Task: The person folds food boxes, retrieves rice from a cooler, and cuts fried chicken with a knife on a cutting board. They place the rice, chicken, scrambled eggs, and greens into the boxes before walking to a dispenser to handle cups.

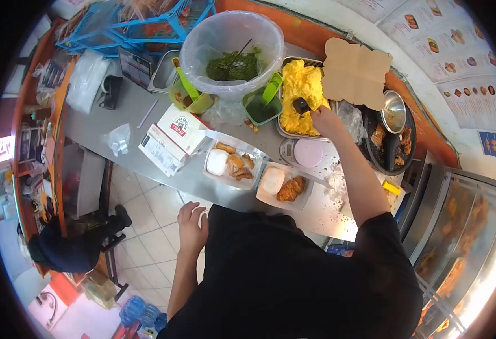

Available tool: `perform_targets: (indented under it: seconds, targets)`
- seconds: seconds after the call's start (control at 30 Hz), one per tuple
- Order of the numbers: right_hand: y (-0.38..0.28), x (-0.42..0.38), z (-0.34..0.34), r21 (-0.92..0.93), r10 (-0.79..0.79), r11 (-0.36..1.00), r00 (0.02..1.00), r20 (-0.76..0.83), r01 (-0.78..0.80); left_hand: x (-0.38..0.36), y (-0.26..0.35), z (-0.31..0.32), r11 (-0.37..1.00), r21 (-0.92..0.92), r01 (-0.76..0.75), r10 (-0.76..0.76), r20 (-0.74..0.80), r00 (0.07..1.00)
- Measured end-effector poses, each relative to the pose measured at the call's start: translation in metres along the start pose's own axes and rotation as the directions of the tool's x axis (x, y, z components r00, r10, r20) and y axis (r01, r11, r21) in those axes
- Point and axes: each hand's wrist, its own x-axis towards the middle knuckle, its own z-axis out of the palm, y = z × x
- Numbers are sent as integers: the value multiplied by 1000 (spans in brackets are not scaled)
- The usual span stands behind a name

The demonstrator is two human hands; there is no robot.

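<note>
Grasped a small black utensil (301, 105) in the right hand (324, 122), at the far right, against a soft, bright-yellow mound of food (303, 76) in a rectangular metal tray (301, 135) on the long grey metal table (132, 104). Held the left hand (192, 227) released, with fingers loosely spread, near the table's near edge. Had a flat round pink disc (308, 153) just near of the tray, left of the right forearm.

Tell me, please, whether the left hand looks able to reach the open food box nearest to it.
Probably yes: the left hand looks empty just off the edge of the counter, and nothing visible stands between it and the open food box.
</note>
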Motion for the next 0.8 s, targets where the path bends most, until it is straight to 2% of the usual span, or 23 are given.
perform_targets:
  seconds: [0.03,0.07,0.1,0.13,0.17,0.27,0.3,0.33,0.37,0.4,0.43,0.47,0.5,0.57,0.6,0.63,0.7,0.8]
  targets:
    - [10,8,4,4,-2,1000,1000,-1,2,-4,1,2,1000,-9,-4,4,24,1000]
    - [16,13,5,407,109,892,966,232,-199,-5,3,3,999,14,-30,30,19,999]
    - [23,18,6,674,102,598,875,474,-435,-6,3,7,999,24,-40,40,25,999]
    - [12,3,0,676,172,547,856,487,-494,-4,6,7,999,22,-48,48,26,999]
    - [17,0,3,679,175,547,860,480,-490,-2,8,8,998,18,-54,54,28,998]
    - [23,-11,-2,761,66,432,858,509,-485,11,10,5,999,-14,-43,43,41,998]
    - [25,-20,-9,757,73,437,858,509,-486,15,9,4,999,-23,-41,42,42,998]
    - [23,-31,-17,644,101,723,960,261,-251,18,8,2,998,-24,-49,50,33,998]
    - [13,-42,-28,394,30,919,1000,7,-31,21,6,1,998,-22,-57,58,24,998]
    - [1,-51,-41,392,33,919,999,9,-34,23,2,0,998,-12,-67,67,30,997]
    - [-20,-63,-57,44,58,998,989,-137,-52,25,-1,0,998,-12,-68,69,36,997]
    - [-31,-71,-63,-302,31,946,959,-281,-119,27,-4,1,997,-32,-75,76,42,996]
    - [-29,-68,-57,-297,41,946,958,-284,-129,30,-7,2,995,-53,-84,86,47,995]
    - [-14,-48,-32,-585,-164,808,981,-104,73,38,-8,1,992,-48,-121,124,65,990]
    - [-8,-42,-12,-592,-241,794,966,-91,142,41,-6,0,989,-37,-144,146,68,987]
    - [-9,-39,2,-592,-241,793,966,-90,142,42,-6,-1,986,-27,-164,165,71,984]
    - [-19,-36,21,-614,-348,698,924,156,367,44,-6,-3,988,-36,-150,152,51,987]
    - [-51,-33,19,-598,-296,713,931,214,365,43,-8,-7,992,-54,-116,117,7,993]
